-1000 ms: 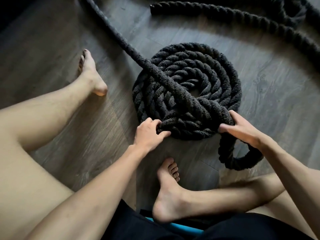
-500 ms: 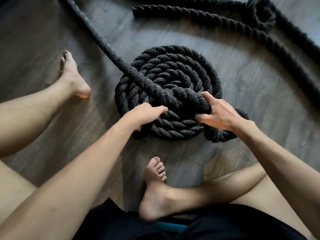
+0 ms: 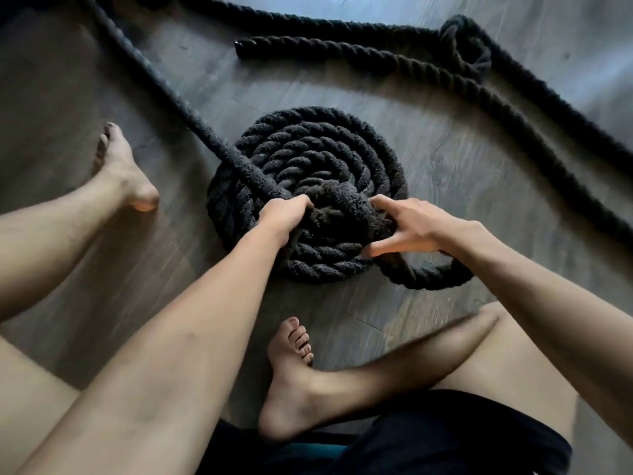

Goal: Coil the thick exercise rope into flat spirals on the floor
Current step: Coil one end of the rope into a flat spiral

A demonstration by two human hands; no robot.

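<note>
Left hand (image 3: 286, 217) clenches the exercise rope (image 3: 205, 132) crossing the flat coil (image 3: 342, 145); right hand (image 3: 411, 231) grasps it just to the right.

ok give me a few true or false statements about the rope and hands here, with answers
1. The left hand grips the rope where it crosses the coil. True.
2. The coil sits on a table. False: it lies flat on the wooden floor.
3. A loose loop of rope sticks out beside the coil, near the right hand. True.
4. The person wears shoes. False: both feet are bare.
5. The rope is white. False: it is black.
</note>
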